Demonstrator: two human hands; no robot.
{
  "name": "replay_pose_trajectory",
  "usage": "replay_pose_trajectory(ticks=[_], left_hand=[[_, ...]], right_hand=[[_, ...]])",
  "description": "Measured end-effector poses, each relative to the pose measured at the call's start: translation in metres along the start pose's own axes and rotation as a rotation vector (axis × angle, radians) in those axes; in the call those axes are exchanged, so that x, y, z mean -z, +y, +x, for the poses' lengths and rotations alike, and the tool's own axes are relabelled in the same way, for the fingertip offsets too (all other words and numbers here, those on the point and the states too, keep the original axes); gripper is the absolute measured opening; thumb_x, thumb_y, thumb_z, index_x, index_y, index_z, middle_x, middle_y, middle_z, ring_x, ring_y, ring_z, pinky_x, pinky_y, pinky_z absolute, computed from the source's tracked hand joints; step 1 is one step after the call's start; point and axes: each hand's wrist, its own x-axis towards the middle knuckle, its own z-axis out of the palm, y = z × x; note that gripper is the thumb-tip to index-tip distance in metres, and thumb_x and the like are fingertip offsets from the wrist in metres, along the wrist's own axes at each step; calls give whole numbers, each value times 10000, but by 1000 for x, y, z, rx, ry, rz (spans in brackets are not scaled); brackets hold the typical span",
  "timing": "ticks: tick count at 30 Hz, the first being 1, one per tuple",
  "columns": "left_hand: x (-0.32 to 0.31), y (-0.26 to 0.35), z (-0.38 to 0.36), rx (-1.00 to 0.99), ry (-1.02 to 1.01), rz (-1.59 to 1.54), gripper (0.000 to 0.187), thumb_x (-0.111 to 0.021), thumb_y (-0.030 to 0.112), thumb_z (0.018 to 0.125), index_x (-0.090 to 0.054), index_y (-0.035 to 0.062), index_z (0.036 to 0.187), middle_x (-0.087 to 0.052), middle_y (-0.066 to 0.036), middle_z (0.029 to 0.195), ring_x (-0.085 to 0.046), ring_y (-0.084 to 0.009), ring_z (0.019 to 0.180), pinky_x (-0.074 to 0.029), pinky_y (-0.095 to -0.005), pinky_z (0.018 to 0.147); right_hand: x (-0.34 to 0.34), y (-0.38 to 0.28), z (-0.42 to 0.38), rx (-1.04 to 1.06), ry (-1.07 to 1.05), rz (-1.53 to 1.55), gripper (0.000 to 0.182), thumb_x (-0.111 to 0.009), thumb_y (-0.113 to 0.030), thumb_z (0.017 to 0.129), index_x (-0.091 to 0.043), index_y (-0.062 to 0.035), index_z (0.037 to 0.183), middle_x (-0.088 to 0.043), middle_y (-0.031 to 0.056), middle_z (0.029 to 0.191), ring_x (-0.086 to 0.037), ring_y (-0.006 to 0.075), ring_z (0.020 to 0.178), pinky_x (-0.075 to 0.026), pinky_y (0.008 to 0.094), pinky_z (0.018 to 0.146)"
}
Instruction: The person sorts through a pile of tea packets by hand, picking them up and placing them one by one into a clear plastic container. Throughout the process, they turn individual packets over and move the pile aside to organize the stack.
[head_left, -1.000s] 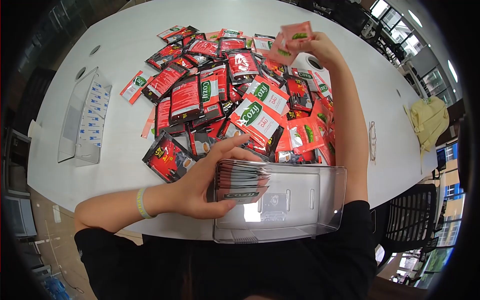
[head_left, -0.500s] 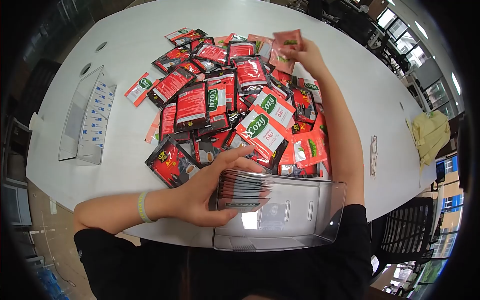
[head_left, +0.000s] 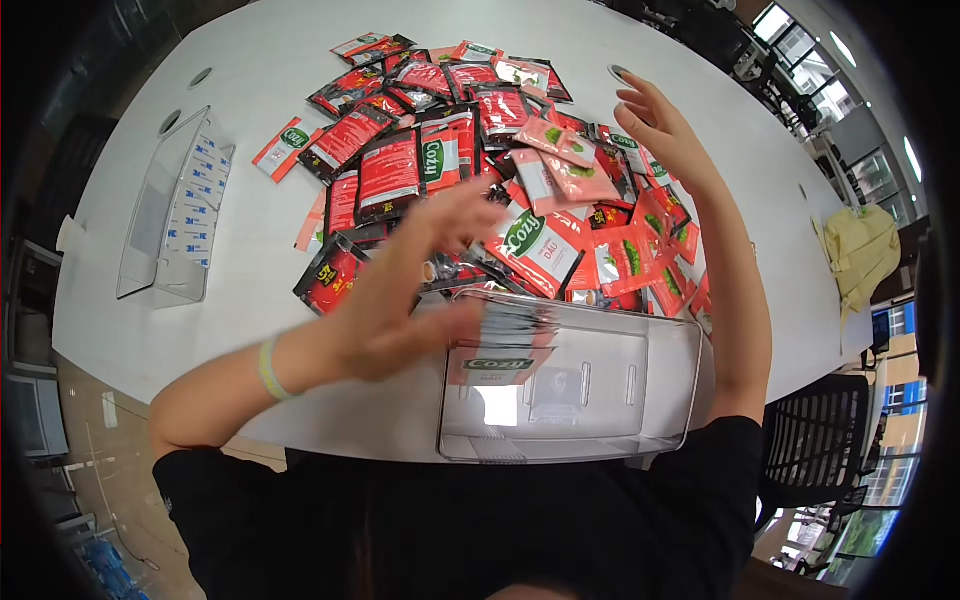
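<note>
My left hand (head_left: 400,285), blurred, is raised with its fingers apart just left of and above the clear plastic bin (head_left: 655,440), holding nothing. Several packets marked Cozy (head_left: 500,362) stand stacked at the bin's left end. My right hand (head_left: 655,125) hangs in the air at the right side of the pile, fingers apart and empty. Pink packets (head_left: 580,178) lie loosely on the pile near it. A white and red Cozy packet (head_left: 535,245) rests at the pile's front, between my left hand and the bin. Red and black packets (head_left: 390,177) make up much of the heap.
A second clear container (head_left: 165,230) with blue-printed white strips stands on the white table (head_left: 260,70) at the left. Round holes are set in the tabletop. A yellow bag (head_left: 860,260) lies at the right edge, with a black chair (head_left: 815,435) below it.
My left hand has let go of the stacked packets and risen. My right hand has released a pink packet and moved right. Pink packets now lie farther forward on the pile; the bin sits slightly higher in view.
</note>
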Motion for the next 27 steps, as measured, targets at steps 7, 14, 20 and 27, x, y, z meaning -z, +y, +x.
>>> replay_pose_trajectory(ticks=[7,14,20,27], left_hand=[[118,-96,89,190,292,928,719,-525,605,888,-505,57,1353,-543,-167,1341,-488,-367,1249,-367,-502,1034],[117,-147,109,646,80,961,961,-393,792,832,-405,37,1425,-427,-251,1447,-318,-507,1367,-127,-680,1099],[100,-121,107,452,-17,726,694,-486,633,906,-545,32,1249,-624,-151,1009,-583,-310,995,-334,-505,959],[100,-96,92,345,-22,725,552,-435,475,991,-565,8,1256,-606,-163,1224,-564,-295,1143,-337,-461,1009]], right_hand=[[-49,18,70,324,78,-301,637,-469,-519,970,-461,-71,1422,-392,235,1484,-333,395,1396,-269,441,1147],[-101,20,103,296,-183,-136,651,-401,-582,965,-523,-80,1361,-567,179,1318,-520,348,1217,-431,407,1006],[-67,-18,59,116,-211,85,501,-547,-460,958,-655,-32,1195,-706,146,985,-646,205,859,-499,323,792],[-43,9,33,171,-215,-251,404,-549,-200,907,-583,-91,1295,-694,181,1092,-673,327,969,-512,374,881]])
